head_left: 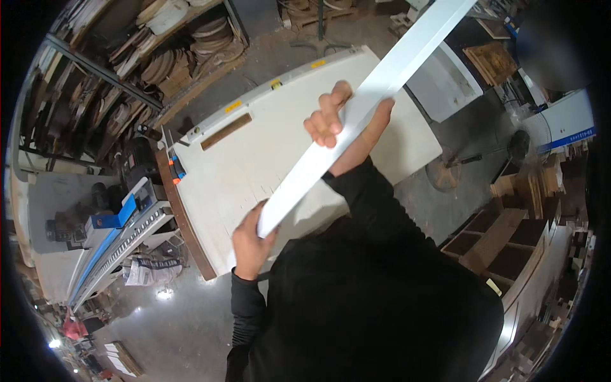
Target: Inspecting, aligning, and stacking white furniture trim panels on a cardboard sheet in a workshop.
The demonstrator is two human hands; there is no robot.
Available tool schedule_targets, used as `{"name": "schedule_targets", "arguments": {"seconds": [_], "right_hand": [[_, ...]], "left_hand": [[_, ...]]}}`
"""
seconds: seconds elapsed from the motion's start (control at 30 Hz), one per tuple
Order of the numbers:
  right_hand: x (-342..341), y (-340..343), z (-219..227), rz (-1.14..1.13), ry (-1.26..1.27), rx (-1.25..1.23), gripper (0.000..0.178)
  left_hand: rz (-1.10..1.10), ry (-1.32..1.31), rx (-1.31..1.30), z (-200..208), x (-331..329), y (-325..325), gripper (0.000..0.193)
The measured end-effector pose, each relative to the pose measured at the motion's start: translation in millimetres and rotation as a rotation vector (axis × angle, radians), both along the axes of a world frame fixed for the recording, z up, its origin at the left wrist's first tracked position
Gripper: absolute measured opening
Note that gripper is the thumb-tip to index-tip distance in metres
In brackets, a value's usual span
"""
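A long, narrow white board (312,167) slants across the view, from near my body at lower left up past the top edge at right. Around its near end, my left hand (250,242) is closed, thumb on one side and fingers on the other. Farther up, my right hand (356,130) grips the board from beneath, its fingers curling over the left edge and its thumb along the right edge. The board is held above a large off-white worktable (235,184). Part of each palm is hidden by the board.
A brown wood strip (226,132) lies on the worktable beside a long white level-like bar (267,87) at the far edge. Orange-and-black hand tools (177,169) rest at its left corner. Shelves of wood offcuts (165,67) stand far left; a slotted metal machine (121,235) is at left.
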State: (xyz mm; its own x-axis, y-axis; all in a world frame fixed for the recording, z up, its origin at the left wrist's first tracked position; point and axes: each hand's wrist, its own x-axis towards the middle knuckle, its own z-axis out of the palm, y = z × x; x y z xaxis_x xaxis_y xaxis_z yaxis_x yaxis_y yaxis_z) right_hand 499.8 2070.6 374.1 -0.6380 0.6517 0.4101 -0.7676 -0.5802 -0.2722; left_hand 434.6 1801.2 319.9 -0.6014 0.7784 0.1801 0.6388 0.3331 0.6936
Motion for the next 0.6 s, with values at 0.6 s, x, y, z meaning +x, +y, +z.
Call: {"name": "schedule_targets", "arguments": {"seconds": [0.6], "right_hand": [[30.2, 13.2, 18.3, -0.334, -0.752, 0.421, 0.036]], "left_hand": [[0.413, 0.076, 0.048, -29.8, -2.7, -3.1, 0.047]]}}
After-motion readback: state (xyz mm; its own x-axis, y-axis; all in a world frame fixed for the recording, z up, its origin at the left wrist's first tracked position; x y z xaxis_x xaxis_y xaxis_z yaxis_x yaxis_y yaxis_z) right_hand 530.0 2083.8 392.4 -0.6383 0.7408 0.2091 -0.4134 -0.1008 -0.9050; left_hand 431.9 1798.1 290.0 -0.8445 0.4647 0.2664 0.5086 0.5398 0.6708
